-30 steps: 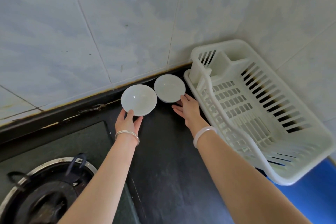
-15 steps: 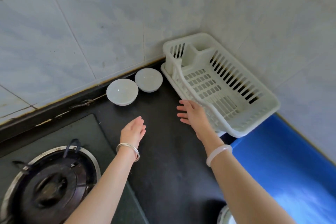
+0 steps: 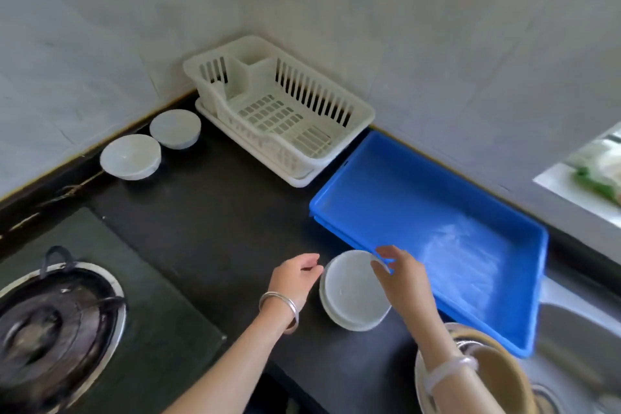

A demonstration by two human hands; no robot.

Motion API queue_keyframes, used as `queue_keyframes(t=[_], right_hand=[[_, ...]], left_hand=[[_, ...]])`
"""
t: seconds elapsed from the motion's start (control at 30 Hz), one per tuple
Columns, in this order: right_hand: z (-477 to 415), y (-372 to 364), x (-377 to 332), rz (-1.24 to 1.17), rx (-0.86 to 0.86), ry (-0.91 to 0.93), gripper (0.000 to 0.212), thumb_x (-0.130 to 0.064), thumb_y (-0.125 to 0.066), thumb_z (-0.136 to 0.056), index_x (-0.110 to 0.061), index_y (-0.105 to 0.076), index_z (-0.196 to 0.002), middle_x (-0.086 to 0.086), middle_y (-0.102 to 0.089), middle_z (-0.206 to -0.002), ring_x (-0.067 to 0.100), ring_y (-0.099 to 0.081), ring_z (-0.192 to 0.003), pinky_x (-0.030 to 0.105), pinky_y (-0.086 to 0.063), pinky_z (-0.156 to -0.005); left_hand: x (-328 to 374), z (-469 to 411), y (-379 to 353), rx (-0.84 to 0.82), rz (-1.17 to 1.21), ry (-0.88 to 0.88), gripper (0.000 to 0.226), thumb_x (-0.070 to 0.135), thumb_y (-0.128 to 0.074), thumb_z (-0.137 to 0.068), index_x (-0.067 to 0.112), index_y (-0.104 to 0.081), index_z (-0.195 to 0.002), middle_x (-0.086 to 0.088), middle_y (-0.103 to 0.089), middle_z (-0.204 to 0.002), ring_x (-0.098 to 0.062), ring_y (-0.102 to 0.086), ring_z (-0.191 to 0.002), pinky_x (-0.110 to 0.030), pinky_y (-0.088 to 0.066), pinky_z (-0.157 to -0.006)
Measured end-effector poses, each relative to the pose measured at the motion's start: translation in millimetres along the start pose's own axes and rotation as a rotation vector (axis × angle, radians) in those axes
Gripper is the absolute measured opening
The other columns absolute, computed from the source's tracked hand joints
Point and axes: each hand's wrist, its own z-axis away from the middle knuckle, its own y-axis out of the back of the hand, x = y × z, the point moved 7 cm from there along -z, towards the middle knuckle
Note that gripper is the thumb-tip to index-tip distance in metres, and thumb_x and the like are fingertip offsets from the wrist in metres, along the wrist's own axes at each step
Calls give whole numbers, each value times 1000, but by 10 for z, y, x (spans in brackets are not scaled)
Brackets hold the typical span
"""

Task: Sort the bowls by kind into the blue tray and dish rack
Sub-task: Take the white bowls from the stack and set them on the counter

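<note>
Dish rack (image 3: 279,121) behind tray (image 3: 504,323), bowls (image 3: 353,292) in frt.

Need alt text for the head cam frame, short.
Both hands, left hand and right hand, reach for a stack of white bowls on a black counter. Behind sit an empty blue tray, an empty white dish rack, and two more white bowls by the wall.

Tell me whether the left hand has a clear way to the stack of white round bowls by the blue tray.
Probably yes: the left hand sits right beside the stack of white round bowls, with nothing between them; the right hand is over the far rim.
</note>
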Motion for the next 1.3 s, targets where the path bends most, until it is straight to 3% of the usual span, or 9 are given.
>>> queue_keyframes(t=[0.1,0.2,0.37,0.47,0.53,0.67,0.83,1.03,1.3], right_hand=[[162,0,239,63,3,-42,17,-25,-65,-84,-19,-65,-100,-1,-64,-96,18,-52,-82,26,-35,-68],[260,27,316,92,52,-84,13,-25,-66,-82,-19,-56,-79,-4,-57,-75,18,-47,-70,25,-29,-54],[281,56,211,228,98,-83,25,-19,-53,-88,-14,-46,-65,7,-57,-76,26,-47,-71,30,-29,-60],[292,86,161,269,126,-53,22,-18,-48,-91,-10,-53,-72,8,-57,-80,25,-46,-71,29,-29,-61],[307,119,159,255,145,-53,28,-19,-48,-91,-12,-45,-65,5,-52,-71,24,-42,-67,29,-28,-58],[322,221,190,149,176,-86,22,-18,-51,-89,-10,-55,-69,7,-58,-68,24,-43,-66,28,-28,-53],[349,476,364,-50,228,-175,17,-20,-56,-85,-13,-61,-70,1,-62,-68,24,-51,-71,24,-33,-53],[401,659,497,-149,244,-194,16,-19,-59,-85,-8,-67,-75,9,-71,-77,30,-66,-76,34,-54,-71],[451,702,596,-237,240,-207,13,-19,-62,-87,-8,-70,-87,10,-71,-85,28,-69,-76,41,-59,-76]], left_hand=[[-12,104,-225,4,-121,-9,36,25,-59,-87,24,-58,-124,5,-64,-120,-5,-58,-96,-19,-41,-83],[-54,153,-281,51,-177,13,42,23,-60,-87,25,-53,-128,3,-60,-123,-13,-59,-107,-27,-47,-89],[-39,190,-282,74,-174,-1,42,22,-60,-86,24,-53,-127,2,-59,-123,-12,-59,-102,-26,-46,-85],[-35,201,-279,74,-171,-14,40,20,-60,-87,24,-55,-126,2,-59,-124,-8,-57,-91,-24,-44,-83],[-41,213,-277,63,-159,-25,38,20,-57,-89,24,-55,-126,2,-59,-125,-8,-57,-89,-24,-45,-86],[-57,220,-255,57,-141,-5,33,23,-46,-95,19,-58,-125,-3,-60,-123,-19,-60,-106,-39,-48,-98],[33,158,-298,40,-222,-16,36,26,-53,-91,18,-56,-126,-4,-58,-126,-23,-56,-115,-36,-43,-101],[146,107,-351,154,-295,-40,33,12,-64,-82,19,-60,-114,-1,-58,-119,-19,-58,-101,-30,-47,-84],[297,168,-337,288,-284,-91,25,10,-53,-85,24,-64,-103,3,-67,-99,-17,-60,-85,-29,-49,-66]])
